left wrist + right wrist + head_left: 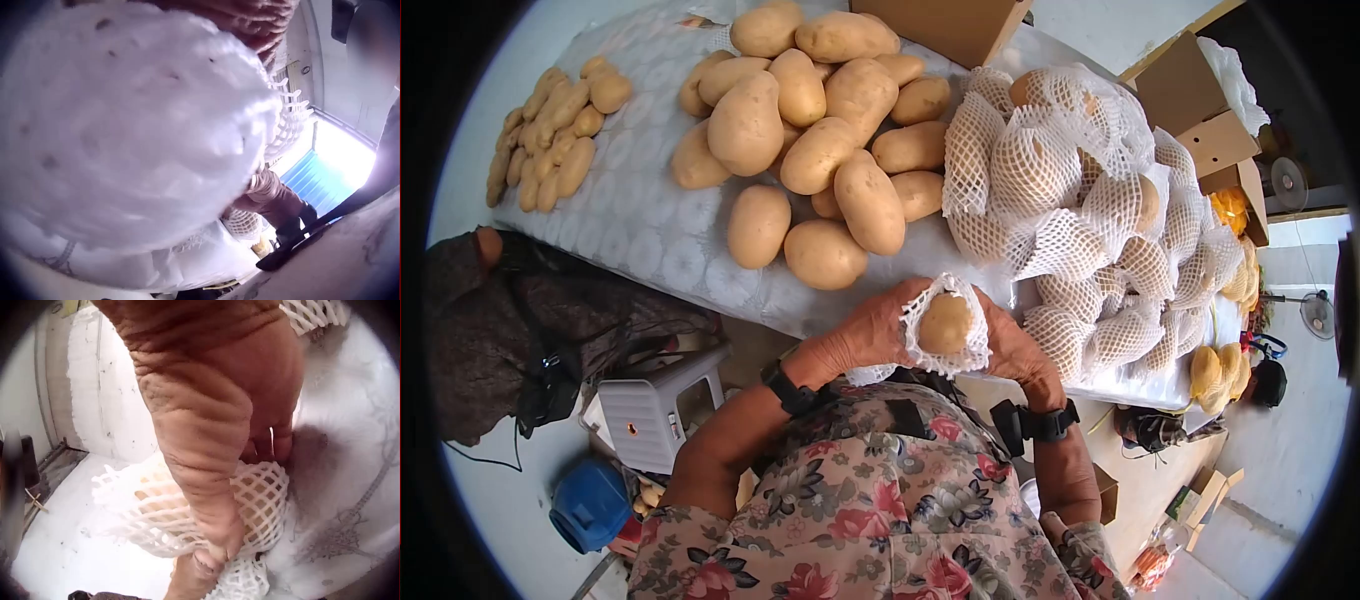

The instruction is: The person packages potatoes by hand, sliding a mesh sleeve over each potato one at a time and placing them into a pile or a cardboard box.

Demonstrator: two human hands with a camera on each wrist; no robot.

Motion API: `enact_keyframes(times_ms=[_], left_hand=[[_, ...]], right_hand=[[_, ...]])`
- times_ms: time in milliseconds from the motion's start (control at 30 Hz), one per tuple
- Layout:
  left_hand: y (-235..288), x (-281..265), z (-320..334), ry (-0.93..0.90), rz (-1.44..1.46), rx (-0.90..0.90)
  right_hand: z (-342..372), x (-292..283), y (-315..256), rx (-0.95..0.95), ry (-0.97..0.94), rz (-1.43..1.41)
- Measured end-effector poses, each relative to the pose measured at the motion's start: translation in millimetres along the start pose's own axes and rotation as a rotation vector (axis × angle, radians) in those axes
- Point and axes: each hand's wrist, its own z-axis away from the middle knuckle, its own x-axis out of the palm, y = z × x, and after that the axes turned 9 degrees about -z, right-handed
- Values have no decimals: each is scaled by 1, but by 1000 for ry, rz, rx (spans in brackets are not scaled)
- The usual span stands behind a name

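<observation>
A potato (945, 324) sits inside a white foam net (978, 352), its bare end facing up from the open mouth. On one side my left hand (876, 326) grips the net; on the other my right hand (1012, 345) holds it. In the right wrist view, the thumb of my right hand (200, 425) presses on the net (262, 500) and its fingers reach behind, with part of my left hand (190, 578) touching below. A large blurred white surface (125, 125) fills much of the left wrist view, beside my right hand (272, 194).
Bare potatoes (820, 255) lie heaped on the plastic-covered table (655, 225) ahead. Netted ones (1060, 245) are piled at the right, smaller potatoes (550, 130) at the far left. Cardboard boxes (950, 25) stand behind; a grey stool (640, 415) is below left.
</observation>
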Motion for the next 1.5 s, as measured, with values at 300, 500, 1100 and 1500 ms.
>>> enact_keyframes(times_ms=[300,500,1100,1500], left_hand=[[25,-36,7,59,-175,37],[23,-31,9,273,-150,75],[23,-29,-16,201,815,-320],[21,-32,12,-19,786,-426]], right_hand=[[-15,17,-3,-89,72,385],[-22,38,5,-170,148,72],[-1,16,-50,38,123,13],[55,-177,-115,-23,1028,136]])
